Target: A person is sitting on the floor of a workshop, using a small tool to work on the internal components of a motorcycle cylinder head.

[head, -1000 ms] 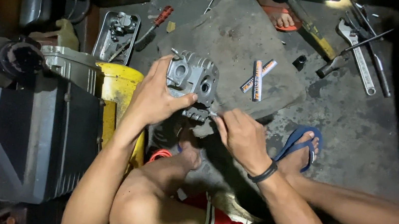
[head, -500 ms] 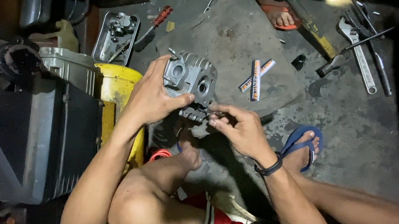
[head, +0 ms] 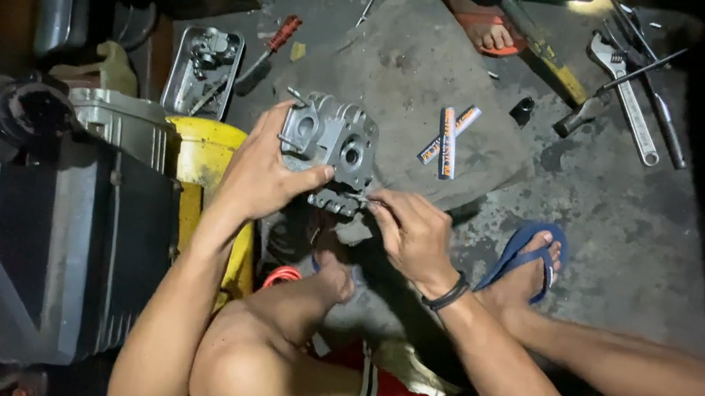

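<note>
The left hand [head: 260, 179] is clenched round the side of a grey metal engine part [head: 330, 142], holding it just above the grey mat [head: 406, 69] on the floor. The right hand [head: 410, 233] pinches something small at its lower edge; what it is cannot be told. The part looks heavy, stiff and possibly oily, best gripped by its flat outer sides. 2 small tubes [head: 447, 138] lie nearby.

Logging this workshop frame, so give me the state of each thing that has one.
Left hand: gripping the grey engine part, held tilted.
Right hand: fingers pinched at the part's lower edge.
Metal tray: holds small parts.
Wrench: lying flat on the floor.
Two small tubes: crossed on the mat.
</note>
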